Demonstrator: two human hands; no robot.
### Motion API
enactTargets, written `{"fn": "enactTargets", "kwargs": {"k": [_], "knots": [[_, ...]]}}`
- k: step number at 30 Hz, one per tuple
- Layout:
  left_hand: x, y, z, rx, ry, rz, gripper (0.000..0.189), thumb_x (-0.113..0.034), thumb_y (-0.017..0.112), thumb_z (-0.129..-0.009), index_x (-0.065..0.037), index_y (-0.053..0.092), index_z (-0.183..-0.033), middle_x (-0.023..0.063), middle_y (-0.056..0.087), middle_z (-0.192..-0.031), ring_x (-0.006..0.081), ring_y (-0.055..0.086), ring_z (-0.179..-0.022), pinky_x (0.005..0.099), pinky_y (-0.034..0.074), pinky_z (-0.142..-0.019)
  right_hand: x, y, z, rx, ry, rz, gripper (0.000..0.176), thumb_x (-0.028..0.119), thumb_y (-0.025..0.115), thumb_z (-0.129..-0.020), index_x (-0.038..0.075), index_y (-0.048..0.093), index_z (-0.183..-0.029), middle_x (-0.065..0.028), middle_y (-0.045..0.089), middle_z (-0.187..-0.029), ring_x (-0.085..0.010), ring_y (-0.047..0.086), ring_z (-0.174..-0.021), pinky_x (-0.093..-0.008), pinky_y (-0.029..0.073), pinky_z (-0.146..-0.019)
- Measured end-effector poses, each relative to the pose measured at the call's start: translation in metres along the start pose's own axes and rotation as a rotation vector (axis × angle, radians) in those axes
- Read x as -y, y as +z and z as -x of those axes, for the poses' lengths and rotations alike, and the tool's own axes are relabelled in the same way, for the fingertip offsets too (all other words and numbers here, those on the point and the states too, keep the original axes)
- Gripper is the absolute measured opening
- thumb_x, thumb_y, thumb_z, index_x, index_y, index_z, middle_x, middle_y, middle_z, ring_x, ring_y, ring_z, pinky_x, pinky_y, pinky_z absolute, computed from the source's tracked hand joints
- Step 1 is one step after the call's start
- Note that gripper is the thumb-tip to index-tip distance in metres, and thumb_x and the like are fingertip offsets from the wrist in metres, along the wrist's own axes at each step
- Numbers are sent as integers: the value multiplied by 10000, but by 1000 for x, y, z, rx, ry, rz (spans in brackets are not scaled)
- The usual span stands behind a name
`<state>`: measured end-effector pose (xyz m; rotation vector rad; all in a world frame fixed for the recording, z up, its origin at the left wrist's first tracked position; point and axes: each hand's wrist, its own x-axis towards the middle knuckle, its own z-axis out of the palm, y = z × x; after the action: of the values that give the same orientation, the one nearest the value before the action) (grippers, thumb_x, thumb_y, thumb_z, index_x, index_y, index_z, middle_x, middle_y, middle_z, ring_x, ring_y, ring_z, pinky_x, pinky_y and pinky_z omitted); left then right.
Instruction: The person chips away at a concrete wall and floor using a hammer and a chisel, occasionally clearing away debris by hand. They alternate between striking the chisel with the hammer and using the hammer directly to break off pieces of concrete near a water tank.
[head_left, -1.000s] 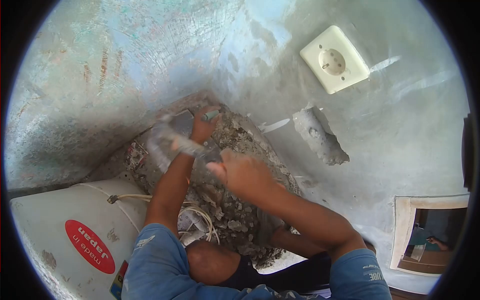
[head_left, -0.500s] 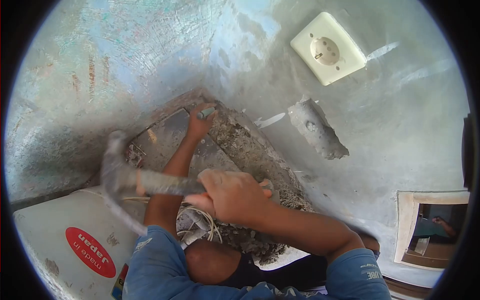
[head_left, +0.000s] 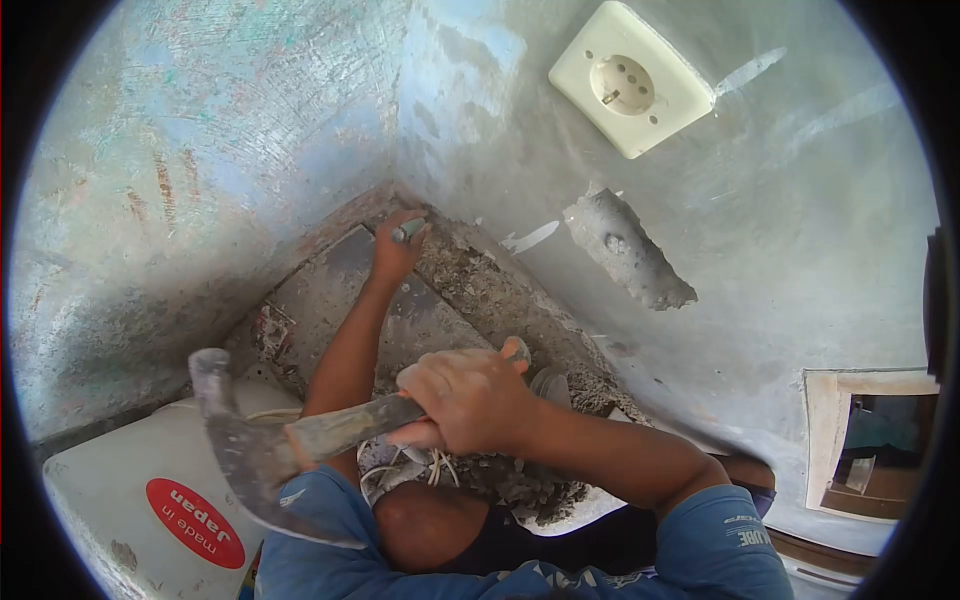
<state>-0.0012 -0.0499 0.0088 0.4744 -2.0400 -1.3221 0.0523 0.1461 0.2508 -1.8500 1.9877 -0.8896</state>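
Observation:
My right hand [head_left: 468, 402] is wrapped round the wooden handle of a claw hammer [head_left: 240, 445]. Its worn metal head, with a long curved claw, hangs in the air over my left upper arm and the white container. Farther off, in the corner where the walls meet, my left hand [head_left: 396, 250] is closed round a chisel [head_left: 408, 231]. Only the chisel's round metal end shows above the fist; its tip is hidden. Below and beside that hand lie a grey tile [head_left: 345, 290] and a strip of broken mortar [head_left: 480, 275] along the right wall.
A white container [head_left: 110, 480] with a red label stands at the left. On the right wall are a socket [head_left: 622, 85] and a chipped hole [head_left: 628, 250]. Rubble [head_left: 530, 490] lies by my knee. A framed mirror or opening [head_left: 835, 440] is at lower right.
The hammer head has moved down in view, towards my body, and is less blurred. My left hand keeps its hold on the chisel in the corner. The view has shifted slightly.

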Motion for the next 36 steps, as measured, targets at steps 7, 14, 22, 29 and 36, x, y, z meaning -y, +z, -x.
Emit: {"fn": "enactTargets", "kwargs": {"k": [7, 14, 22, 29, 36], "knots": [[15, 9, 8, -13, 34, -6, 199, -81, 716, -803, -30, 672, -990, 133, 665, -926, 233, 634, -842, 335, 493, -779, -56, 21, 8, 95, 583, 50, 504, 481, 522, -914, -17, 577, -862, -226, 625, -806, -438, 627, -752, -480, 495, -650], [0, -2, 0, 36, -46, 8, 191, -73, 713, -811, -34, 675, -994, 150, 667, -942, 268, 653, -884, 344, 499, -783, -50, 6, 11, 114, 261, -29, 514, 505, 559, -882, -7, 572, -856, -220, 639, -834, -418, 638, -743, -472, 500, -618], [1, 2, 7, -4, -31, 19, 194, -57, 710, -810, -35, 677, -999, 148, 667, -933, 263, 655, -876, 346, 499, -788, 3, 7, 1, 48, 249, -40, 502, 505, 557, -881, 5, 597, -875, -174, 628, -731, -368, 648, -683, -469, 509, -607], [5, 0, 9, 18, -71, -25, 198, -63, 710, -810, -23, 673, -1001, 157, 663, -949, 280, 654, -885, 355, 496, -797, -80, 29, 28, 110, 525, 37, 507, 508, 566, -871, 3, 598, -837, -186, 603, -694, -355, 650, -701, -445, 512, -631], [7, 4, 0, 42, -51, -22, 188, -64, 691, -815, -14, 667, -995, 179, 655, -953, 319, 650, -890, 376, 497, -798, 22, -15, -12, 36, 124, -185, 539, 510, 503, -912, -17, 599, -858, -235, 634, -781, -420, 639, -759, -487, 502, -685]]}}
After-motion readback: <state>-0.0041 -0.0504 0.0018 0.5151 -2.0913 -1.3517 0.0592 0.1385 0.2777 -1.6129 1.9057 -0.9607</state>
